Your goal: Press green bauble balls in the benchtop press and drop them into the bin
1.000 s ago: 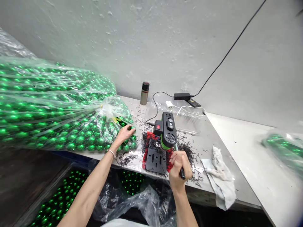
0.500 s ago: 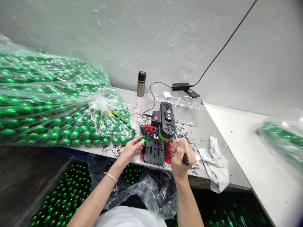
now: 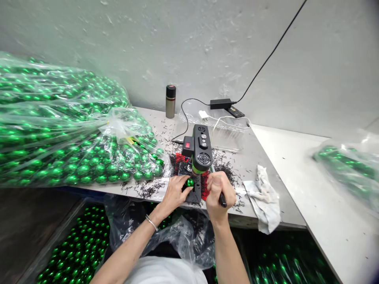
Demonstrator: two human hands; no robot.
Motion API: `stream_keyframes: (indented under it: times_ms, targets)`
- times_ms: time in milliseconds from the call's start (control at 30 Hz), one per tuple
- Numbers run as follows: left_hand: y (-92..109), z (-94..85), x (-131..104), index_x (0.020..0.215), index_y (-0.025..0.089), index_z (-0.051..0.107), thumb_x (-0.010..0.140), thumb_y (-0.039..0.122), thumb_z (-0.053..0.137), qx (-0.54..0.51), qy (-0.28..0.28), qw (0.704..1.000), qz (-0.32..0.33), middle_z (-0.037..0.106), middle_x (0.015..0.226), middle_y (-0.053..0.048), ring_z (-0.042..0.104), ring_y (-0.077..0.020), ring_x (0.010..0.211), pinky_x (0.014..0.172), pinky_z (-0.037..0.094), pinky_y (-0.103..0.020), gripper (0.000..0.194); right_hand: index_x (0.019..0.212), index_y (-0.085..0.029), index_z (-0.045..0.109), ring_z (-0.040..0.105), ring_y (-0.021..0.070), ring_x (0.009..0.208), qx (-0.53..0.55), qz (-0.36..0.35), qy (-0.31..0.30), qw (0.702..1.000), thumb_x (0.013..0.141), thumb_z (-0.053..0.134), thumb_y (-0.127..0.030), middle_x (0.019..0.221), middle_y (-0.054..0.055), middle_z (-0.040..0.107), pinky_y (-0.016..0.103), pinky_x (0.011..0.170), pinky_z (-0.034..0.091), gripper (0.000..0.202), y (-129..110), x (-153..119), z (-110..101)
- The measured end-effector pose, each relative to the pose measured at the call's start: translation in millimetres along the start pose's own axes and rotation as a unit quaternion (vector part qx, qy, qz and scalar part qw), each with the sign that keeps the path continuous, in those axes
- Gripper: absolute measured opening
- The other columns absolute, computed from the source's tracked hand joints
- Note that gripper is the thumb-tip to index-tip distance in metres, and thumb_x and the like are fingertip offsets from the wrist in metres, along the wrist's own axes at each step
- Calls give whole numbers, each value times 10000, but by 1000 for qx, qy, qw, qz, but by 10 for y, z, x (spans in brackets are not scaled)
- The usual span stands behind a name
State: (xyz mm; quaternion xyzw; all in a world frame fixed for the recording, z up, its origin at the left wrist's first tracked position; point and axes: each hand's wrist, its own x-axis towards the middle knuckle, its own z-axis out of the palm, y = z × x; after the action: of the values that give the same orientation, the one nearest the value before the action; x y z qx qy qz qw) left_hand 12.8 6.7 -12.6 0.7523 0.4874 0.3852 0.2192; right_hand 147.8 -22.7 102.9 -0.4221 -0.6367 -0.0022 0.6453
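A shiny green ball (image 3: 190, 182) sits between the thumb and fingers of my left hand (image 3: 175, 192), just under the head of a small black and green bench drill press (image 3: 202, 152). The press's dark slotted base plate (image 3: 194, 196) lies on a red mat (image 3: 205, 185). My right hand (image 3: 220, 194) is wrapped round the black-tipped lever (image 3: 222, 200) at the right side of the press. The drill tip is mostly hidden by the head, so I cannot tell whether it touches the ball.
A big clear bag of green balls (image 3: 89, 154) fills the table's left. Black shavings surround the press. Behind stand a flask (image 3: 171, 101) and a power adapter (image 3: 220, 103). A white cloth (image 3: 263, 201) lies at right. More green balls (image 3: 77, 244) lie below the table edge.
My left hand has moved right, bringing the green ball from beside the press to under its head. My right hand keeps its grip on the lever. The view has shifted slightly.
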Motion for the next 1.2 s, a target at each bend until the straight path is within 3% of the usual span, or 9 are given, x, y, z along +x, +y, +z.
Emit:
stream_keyframes:
  times_ms: [300,600,933,1100,1200]
  targets:
    - [-117,135,-21,1171,223,711,879,346,717,-22,32,999,-8,755,1163,-108,675,-283,1106,1065,447,-521,317,707,-217,474,517,123,629,3,-37,-4,999,968,415,-150,689,-7,534,288,597,438,275,225,-360,8]
    - [-104,139,-39,1180,215,704,896,371,703,-22,37,999,2,753,1141,-104,676,-276,1082,1053,457,-499,324,694,-227,474,557,123,599,-17,-68,62,996,1008,355,-254,688,-24,538,400,805,544,337,510,-735,173]
    - [-106,131,-32,1188,220,695,890,343,701,-36,25,999,-3,746,1160,-114,672,-284,1099,1084,434,-535,323,706,-229,452,579,129,631,-21,-73,45,996,1000,346,-229,694,-29,537,426,881,528,312,576,-781,170]
    - [-116,141,8,1172,223,702,883,336,713,-51,19,999,-5,748,1154,-113,669,-285,1103,1079,438,-534,311,718,-223,467,606,136,680,-47,-105,-20,993,981,365,-200,726,-18,564,381,806,522,283,551,-739,118]
    - [-77,148,35,1154,232,709,869,310,730,-51,26,998,-10,751,1144,-102,666,-286,1098,1078,438,-529,296,681,-219,448,550,133,638,-11,-68,9,998,975,378,-181,688,-17,528,334,686,476,305,396,-566,81]
